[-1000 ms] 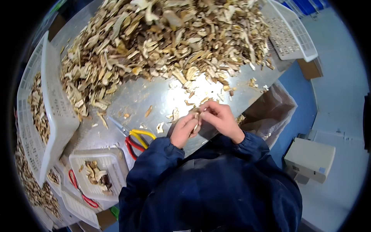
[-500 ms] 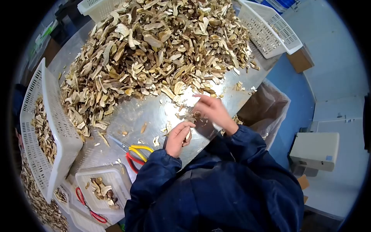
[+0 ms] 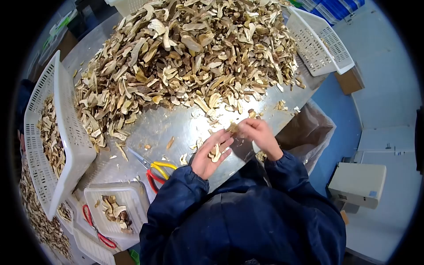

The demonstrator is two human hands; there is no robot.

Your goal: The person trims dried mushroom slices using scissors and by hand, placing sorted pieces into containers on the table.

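Note:
Dried mushroom slices [image 3: 215, 153] rest in the palm of my left hand [image 3: 204, 161], which is turned up with its fingers loosely curled around them. My right hand [image 3: 261, 136] is closed in a pinch just to the right. At its fingertips is a small brownish dried mushroom piece [image 3: 232, 127], close to the left fingertips; its outline is blurred. Beyond both hands rises a large heap of dried mushroom slices [image 3: 185, 57] on the metal table [image 3: 152, 128]. Small scraps lie scattered around my hands.
Scissors with red and yellow handles [image 3: 158, 170] lie left of my left sleeve. Red-handled scissors [image 3: 93, 227] lie beside a shallow plastic tray [image 3: 140, 194] holding slices. White baskets stand left [image 3: 73, 128] and right [image 3: 309, 48]. A lined bin [image 3: 318, 128] is below the right edge.
My left hand has opened out, showing the slices in its palm. My right hand has come down and right into a pinch. The whole view has shifted slightly.

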